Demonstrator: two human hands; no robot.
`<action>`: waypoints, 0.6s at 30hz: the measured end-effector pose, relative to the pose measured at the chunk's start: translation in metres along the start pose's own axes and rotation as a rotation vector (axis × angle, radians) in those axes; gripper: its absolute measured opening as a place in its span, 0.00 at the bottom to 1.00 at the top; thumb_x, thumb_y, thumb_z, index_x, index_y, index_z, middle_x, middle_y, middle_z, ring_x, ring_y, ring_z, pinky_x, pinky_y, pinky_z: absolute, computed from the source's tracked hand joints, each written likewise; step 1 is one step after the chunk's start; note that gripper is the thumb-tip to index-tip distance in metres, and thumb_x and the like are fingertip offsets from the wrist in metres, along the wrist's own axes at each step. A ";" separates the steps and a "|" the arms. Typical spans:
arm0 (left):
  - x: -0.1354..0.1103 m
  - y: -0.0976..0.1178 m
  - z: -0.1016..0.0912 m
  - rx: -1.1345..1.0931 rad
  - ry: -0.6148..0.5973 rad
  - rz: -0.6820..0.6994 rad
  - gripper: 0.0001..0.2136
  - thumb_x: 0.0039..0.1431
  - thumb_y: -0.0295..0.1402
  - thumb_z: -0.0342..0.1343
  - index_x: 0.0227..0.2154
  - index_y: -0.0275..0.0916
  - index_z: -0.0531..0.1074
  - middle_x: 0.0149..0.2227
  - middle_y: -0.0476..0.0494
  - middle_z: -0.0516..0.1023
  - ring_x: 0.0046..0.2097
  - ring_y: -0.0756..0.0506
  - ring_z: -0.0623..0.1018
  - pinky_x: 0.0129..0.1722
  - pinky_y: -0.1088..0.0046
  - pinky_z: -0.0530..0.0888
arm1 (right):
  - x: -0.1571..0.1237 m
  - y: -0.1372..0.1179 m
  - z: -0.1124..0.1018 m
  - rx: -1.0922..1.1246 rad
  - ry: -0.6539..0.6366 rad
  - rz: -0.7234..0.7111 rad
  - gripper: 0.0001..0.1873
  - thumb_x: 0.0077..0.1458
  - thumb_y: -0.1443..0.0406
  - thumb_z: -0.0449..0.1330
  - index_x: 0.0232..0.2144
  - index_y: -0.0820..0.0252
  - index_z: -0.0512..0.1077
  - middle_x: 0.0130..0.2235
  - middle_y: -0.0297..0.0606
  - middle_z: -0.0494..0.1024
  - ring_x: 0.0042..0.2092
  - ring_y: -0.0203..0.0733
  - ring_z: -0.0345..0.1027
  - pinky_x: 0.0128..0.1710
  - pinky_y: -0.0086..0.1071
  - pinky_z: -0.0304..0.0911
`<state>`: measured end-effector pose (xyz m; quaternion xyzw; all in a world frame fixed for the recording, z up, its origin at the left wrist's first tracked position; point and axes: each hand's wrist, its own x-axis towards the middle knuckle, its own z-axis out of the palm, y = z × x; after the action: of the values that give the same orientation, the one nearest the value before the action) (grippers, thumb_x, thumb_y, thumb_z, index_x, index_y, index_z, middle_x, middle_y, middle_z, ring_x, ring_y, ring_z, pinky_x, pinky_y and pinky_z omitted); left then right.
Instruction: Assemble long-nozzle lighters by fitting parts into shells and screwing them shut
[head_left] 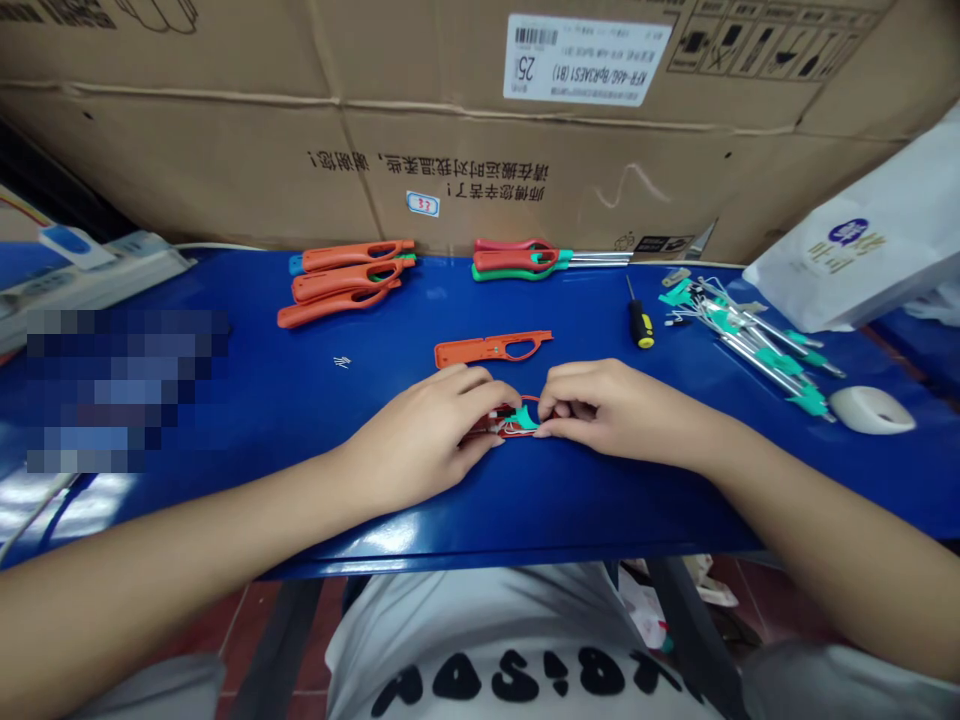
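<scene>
Between my hands lies an orange lighter shell half with a green trigger piece (526,418) and thin white wires inside it. My left hand (431,425) pinches the left part of this lighter shell, covering most of it. From the other side, my right hand (607,405) closes thumb and fingers on its right end, beside the green piece. Just beyond my fingers rests another orange shell half (476,350), its hollow trigger loop to the right. What the fingertips press on exactly is partly hidden.
Orange handle shells (349,272) are stacked back left; red and green lighters (517,258) with metal tubes lie behind. A screwdriver (640,322), metal tubes with green parts (772,350), a white oval object (872,410) and a paper bag (862,230) are right. Small pins (342,362) lie left.
</scene>
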<state>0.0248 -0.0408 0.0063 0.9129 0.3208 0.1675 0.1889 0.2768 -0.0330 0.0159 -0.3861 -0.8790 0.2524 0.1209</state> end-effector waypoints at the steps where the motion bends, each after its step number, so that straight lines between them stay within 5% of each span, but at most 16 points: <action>1: 0.000 -0.001 0.000 0.011 -0.010 0.019 0.15 0.66 0.27 0.57 0.55 0.40 0.72 0.47 0.42 0.76 0.50 0.41 0.76 0.49 0.62 0.75 | 0.001 0.001 0.000 0.010 0.008 0.014 0.06 0.59 0.65 0.67 0.31 0.60 0.75 0.30 0.32 0.72 0.31 0.34 0.64 0.30 0.29 0.55; 18: 0.000 0.000 0.001 0.265 -0.092 0.140 0.17 0.75 0.34 0.44 0.57 0.43 0.75 0.46 0.38 0.74 0.46 0.43 0.75 0.46 0.63 0.75 | -0.001 0.000 -0.003 0.048 0.037 0.029 0.04 0.58 0.70 0.61 0.32 0.61 0.76 0.28 0.32 0.72 0.29 0.33 0.63 0.30 0.27 0.56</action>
<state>0.0255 -0.0411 0.0059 0.9566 0.2669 0.0944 0.0694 0.2789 -0.0328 0.0185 -0.4005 -0.8646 0.2680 0.1426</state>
